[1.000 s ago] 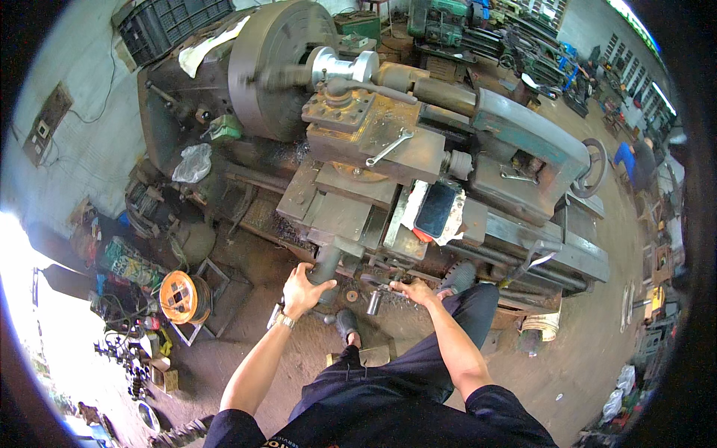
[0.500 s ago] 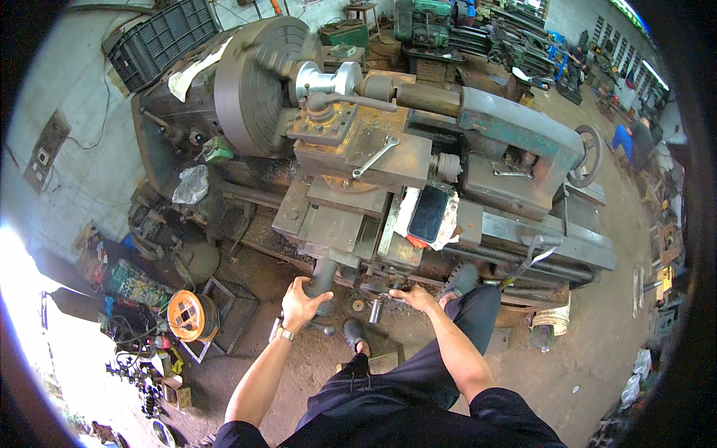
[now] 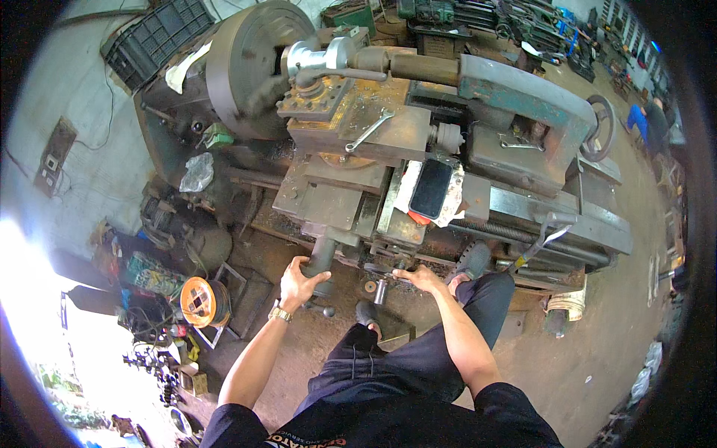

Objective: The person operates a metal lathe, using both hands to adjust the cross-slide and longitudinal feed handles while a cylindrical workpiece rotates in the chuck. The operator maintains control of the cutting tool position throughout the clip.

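My left hand (image 3: 301,284) is curled at the crank handle (image 3: 322,254) on the front of a lathe's cross slide, thumb pointing right; its far fingers are partly hidden. To the right, my right hand (image 3: 420,278) has its fingers bent over the rim of a small dark handwheel (image 3: 379,267) below the carriage. Beyond both hands, a shiny spool-shaped metal workpiece (image 3: 317,58) sits between the large round chuck (image 3: 254,71), whose jaws are blurred, and the tailstock (image 3: 523,93). The tool post (image 3: 312,101) stands just in front of the workpiece.
A spanner (image 3: 370,131) lies on the slide, and a black phone (image 3: 432,188) rests on a cloth to its right. An orange cable reel (image 3: 200,302) stands on the floor at left. Another person (image 3: 654,123) is at the far right.
The whole view has shifted, so the lathe sits slightly higher in the picture. Both hands stay at their controls. The chuck's jaws are blurred in both frames.
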A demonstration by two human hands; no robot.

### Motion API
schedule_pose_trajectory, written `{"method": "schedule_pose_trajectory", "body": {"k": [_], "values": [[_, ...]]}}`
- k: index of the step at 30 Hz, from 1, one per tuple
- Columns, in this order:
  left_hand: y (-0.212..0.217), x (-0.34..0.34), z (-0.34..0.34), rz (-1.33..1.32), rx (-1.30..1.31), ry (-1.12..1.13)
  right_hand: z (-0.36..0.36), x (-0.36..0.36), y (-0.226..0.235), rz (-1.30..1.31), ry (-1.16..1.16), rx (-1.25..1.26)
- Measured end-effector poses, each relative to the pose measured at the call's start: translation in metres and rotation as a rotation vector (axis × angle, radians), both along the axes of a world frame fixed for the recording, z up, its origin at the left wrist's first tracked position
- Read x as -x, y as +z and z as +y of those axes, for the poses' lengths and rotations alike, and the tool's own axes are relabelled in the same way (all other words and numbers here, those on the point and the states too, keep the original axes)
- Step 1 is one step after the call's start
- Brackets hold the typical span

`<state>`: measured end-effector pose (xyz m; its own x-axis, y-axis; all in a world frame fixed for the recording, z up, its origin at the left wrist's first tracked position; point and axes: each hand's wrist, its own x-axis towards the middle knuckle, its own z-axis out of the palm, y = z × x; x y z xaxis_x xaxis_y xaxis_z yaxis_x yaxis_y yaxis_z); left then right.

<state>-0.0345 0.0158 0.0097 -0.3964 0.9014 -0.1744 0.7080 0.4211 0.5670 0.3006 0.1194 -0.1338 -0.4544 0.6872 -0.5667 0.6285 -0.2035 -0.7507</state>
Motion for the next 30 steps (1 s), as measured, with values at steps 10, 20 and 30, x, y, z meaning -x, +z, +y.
{"method": "schedule_pose_trajectory", "body": {"k": [10, 20, 30], "values": [[-0.004, 0.001, 0.000, 0.026, -0.057, -0.023, -0.001, -0.002, -0.033, 0.090, -0.067, -0.087], [0.001, 0.000, 0.000, 0.005, -0.005, -0.006, -0.004, -0.007, -0.004, 0.195, -0.045, -0.023], [-0.005, 0.002, -0.002, 0.020, -0.017, 0.000, -0.004, -0.008, -0.002, -0.097, -0.125, 0.047]]}}
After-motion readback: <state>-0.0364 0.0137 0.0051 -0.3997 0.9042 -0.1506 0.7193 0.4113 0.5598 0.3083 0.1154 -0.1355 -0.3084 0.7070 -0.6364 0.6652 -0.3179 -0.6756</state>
